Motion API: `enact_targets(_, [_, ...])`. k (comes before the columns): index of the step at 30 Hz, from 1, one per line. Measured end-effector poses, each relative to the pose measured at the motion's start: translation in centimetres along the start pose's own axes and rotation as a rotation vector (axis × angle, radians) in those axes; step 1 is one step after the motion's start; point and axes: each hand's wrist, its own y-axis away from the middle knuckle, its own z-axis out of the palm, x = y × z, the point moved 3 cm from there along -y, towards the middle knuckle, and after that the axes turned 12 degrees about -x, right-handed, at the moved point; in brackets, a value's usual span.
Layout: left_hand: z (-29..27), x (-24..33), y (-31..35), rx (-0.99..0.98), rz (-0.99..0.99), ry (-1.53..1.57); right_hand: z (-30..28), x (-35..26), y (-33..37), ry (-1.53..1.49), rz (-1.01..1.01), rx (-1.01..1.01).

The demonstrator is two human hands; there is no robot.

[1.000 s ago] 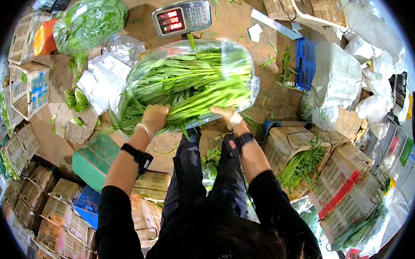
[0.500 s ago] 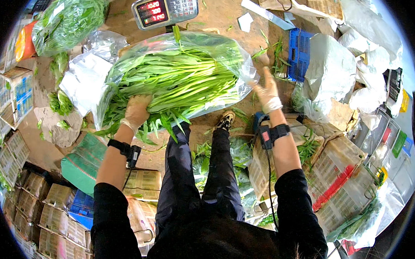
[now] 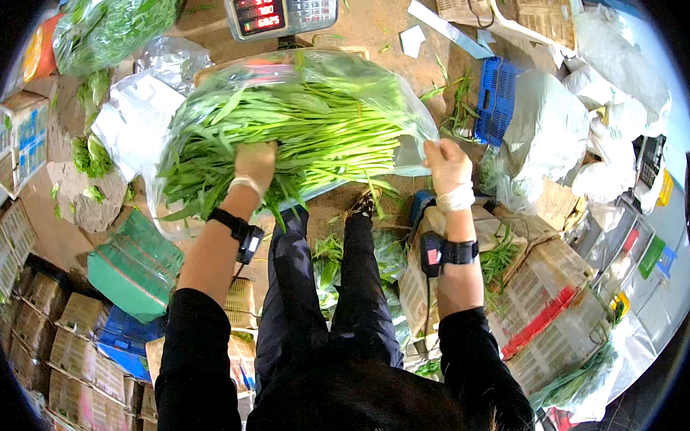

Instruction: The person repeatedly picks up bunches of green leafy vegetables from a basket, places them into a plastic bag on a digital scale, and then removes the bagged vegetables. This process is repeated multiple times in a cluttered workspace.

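Note:
A big bundle of long-stemmed leafy greens (image 3: 318, 124) lies sideways in a clear plastic bag (image 3: 416, 108), leaves to the left and pale stems to the right. My gloved left hand (image 3: 256, 164) is closed on the greens at their near side, its fingertips hidden among the stems. At the bag's right end, my gloved right hand (image 3: 447, 166) pinches the edge of the plastic. Just beyond the bundle stands a scale display (image 3: 282, 10) with red digits and a keypad. Part of a tray-like rim shows behind the bag.
Another bag of greens (image 3: 117, 29) is at the far left, near white plastic sheets (image 3: 137, 124). A blue crate (image 3: 497, 99) and stuffed white bags (image 3: 545, 122) stand to the right. Stacked crates (image 3: 90, 369) and a green sack (image 3: 135, 265) are at the near left. Loose leaves litter the floor.
My left hand has shifted right along the greens. My right hand, open before, has come down and closed on the bag's edge. The scale's readout differs.

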Motion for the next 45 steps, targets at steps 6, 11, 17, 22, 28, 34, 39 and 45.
enact_targets(6, [-2.3, -1.9, 1.9, -0.084, -0.042, 0.259, 1.7, -2.0, 5.0, 0.219, -0.370, 0.225])
enact_targets(11, [-5.9, -1.8, 5.6, -0.123, 0.028, 0.302, 9.0, 1.9, 8.8, 0.016, -0.255, -0.342])
enact_targets(17, [-9.8, 1.5, 9.6, 0.197, 0.104, 0.385, 14.6, 11.5, 5.3, 0.113, 0.223, -0.181])
enact_targets(22, [-8.2, 5.9, 8.2, 0.295, 0.248, 0.275, 15.7, 13.4, 0.5, 0.409, 0.435, -0.051])
enact_targets(28, [-6.0, 8.3, 3.8, 0.233, 0.313, 0.173, 15.4, 15.3, -2.3, 0.559, 0.530, -0.331])
enact_targets(34, [-0.9, 8.0, -0.5, 0.027, 0.235, -0.081, 12.5, 9.4, 1.7, 0.668, 0.019, -0.694])
enact_targets(39, [-1.7, 8.6, -0.1, 0.032, 0.211, 0.182, 9.4, -1.9, 2.3, 0.928, -0.206, -0.527])
enact_targets(45, [-1.9, 8.9, -0.5, 0.054, 0.217, 0.020, 4.8, 1.3, -6.1, 1.139, 0.033, -0.485])
